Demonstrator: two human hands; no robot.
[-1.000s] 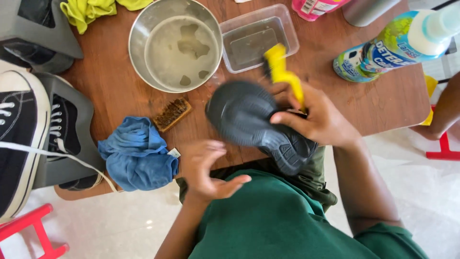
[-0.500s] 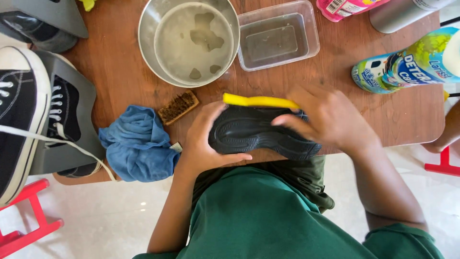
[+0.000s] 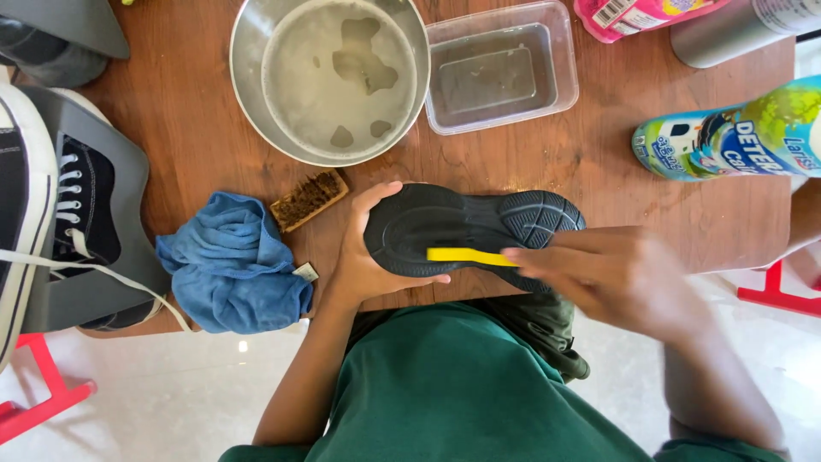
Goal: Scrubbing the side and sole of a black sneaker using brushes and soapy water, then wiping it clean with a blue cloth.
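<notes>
Black shoe (image 3: 466,231) sole-up at near desk (image 3: 197,111) edge, left hand (image 3: 363,257) fingers wrapped round heel. Right hand (image 3: 616,278) fingers pinched on yellow brush (image 3: 470,255) (blurred). Short strokes along tread grooves; steady heel grip; re-wet from metal bowl (image 3: 329,77).

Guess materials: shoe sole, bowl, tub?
Sole: likely rubber, matte black, moulded tread. Bowl: metal, probably stainless steel, dull grey sheen on the rim. Tub: clear plastic, see-through walls with table showing through.
</notes>
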